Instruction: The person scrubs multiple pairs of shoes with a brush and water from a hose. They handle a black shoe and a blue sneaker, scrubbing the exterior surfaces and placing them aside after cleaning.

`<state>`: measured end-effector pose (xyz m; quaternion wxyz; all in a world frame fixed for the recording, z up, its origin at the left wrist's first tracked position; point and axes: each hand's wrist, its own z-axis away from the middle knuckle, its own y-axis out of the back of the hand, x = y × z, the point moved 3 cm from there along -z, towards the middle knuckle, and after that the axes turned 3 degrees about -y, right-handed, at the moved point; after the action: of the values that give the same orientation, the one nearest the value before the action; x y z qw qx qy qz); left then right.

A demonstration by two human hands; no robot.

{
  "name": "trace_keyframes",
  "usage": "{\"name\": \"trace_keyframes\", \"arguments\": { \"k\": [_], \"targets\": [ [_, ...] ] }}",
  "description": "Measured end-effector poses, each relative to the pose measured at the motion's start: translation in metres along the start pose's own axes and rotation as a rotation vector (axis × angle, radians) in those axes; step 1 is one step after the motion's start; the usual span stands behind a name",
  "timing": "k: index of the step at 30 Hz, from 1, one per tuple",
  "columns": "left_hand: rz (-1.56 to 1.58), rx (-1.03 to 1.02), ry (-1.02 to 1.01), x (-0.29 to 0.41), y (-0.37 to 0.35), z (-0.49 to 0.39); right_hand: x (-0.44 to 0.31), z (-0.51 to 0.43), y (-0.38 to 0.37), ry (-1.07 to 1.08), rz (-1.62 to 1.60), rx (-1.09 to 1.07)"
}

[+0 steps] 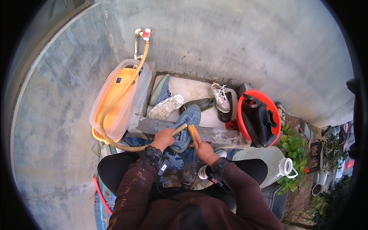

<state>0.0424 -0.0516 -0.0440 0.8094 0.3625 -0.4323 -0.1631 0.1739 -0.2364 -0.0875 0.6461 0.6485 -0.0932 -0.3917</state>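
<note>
My left hand grips a tan rubber hose near its free end, which lies over the upper of a blue-grey shoe. Whether these fingers also press on the shoe is hard to tell. In my right hand is an orange-yellow brush, held at the shoe's right side; its bristles are hidden. The shoe leans toe-up across the concrete rim of a shallow wash basin. Inside lie a matching blue shoe, a pale shoe sole-up, a dark green shoe and a grey-white sneaker.
The hose runs from a wall tap over a clear plastic bin with an orange tray inside. At right, a red tub holds black footwear. A large plastic jug lies beside my right knee. Concrete walls enclose the back and left.
</note>
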Motion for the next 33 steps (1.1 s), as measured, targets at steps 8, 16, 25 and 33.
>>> {"name": "trace_keyframes", "arguments": {
  "k": [8,16,25,33],
  "targets": [
    [-0.06,0.016,-0.014,0.003,-0.005,-0.002,-0.002,-0.05,0.001,-0.013,-0.083,0.376],
    [-0.101,0.008,-0.021,0.005,-0.012,-0.005,-0.006,-0.07,-0.005,0.004,-0.002,0.334],
    [-0.084,-0.026,-0.017,0.006,-0.015,-0.007,0.0,-0.075,-0.009,0.077,0.031,0.033],
    [-0.095,-0.007,-0.01,0.005,-0.014,-0.006,-0.002,-0.075,0.006,0.042,-0.05,0.177]
  ]
}}
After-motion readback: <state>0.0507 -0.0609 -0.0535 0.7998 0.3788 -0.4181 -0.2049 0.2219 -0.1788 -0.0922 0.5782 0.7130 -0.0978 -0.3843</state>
